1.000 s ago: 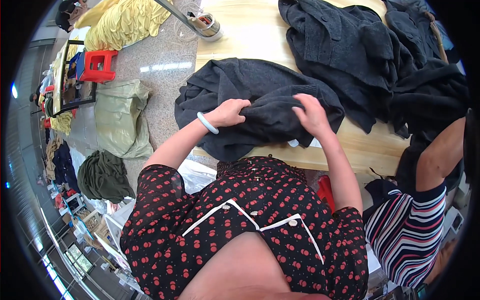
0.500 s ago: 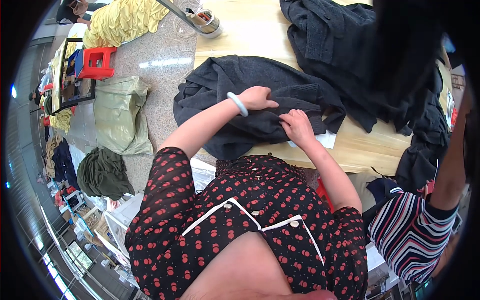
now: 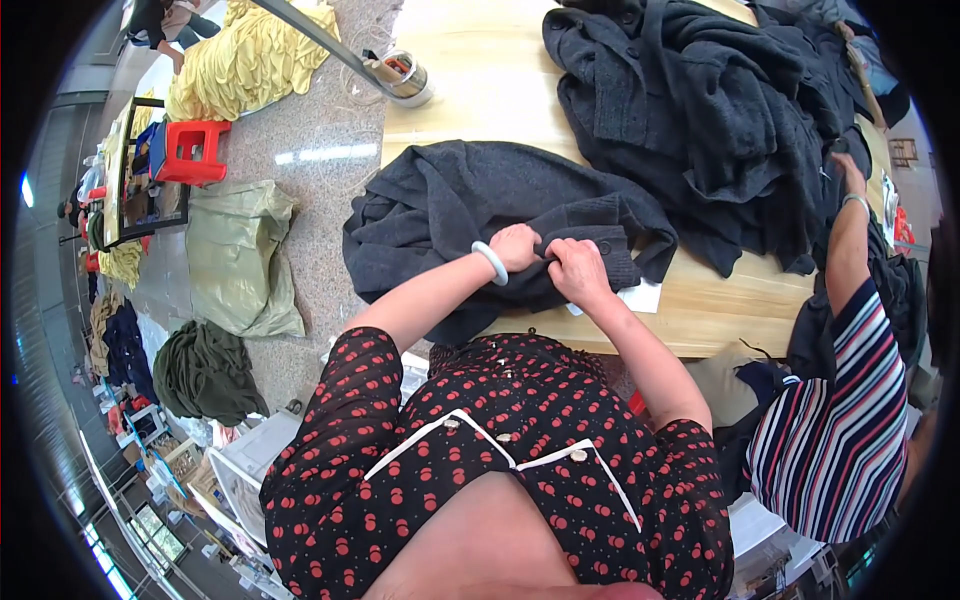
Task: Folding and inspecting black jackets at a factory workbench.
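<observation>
A clear cylindrical tub (image 3: 410, 88), filled with small brown and orange items too indistinct to name, stands at the left edge of a pale wooden table (image 3: 740, 310), beside a slanting metal pole (image 3: 315, 35). A white plastic bin (image 3: 262, 455) sits beyond the table's near left corner, its contents hard to make out.

At that corner, a charcoal cardigan (image 3: 470, 175) lies bunched, spilling over the left edge, as a person in a dotted black-and-red blouse (image 3: 480, 400) works it with both hands. The left hand (image 3: 517, 247), a pale bangle (image 3: 490, 262) at its wrist, has its fingers drawn narrowly together on the knit. The right hand (image 3: 578, 272) pinches a fold just beside it, near a dark button and a ribbed band. A white sheet (image 3: 642, 297) peeks from under the cardigan near the table's near edge.

A heap of dark knit garments (image 3: 700, 110) covers the table's far right part, where a co-worker in a striped top (image 3: 835, 440) extends an arm. On the floor to the left rest an olive sack (image 3: 240, 260) and a dark green cloth bundle (image 3: 210, 370).
</observation>
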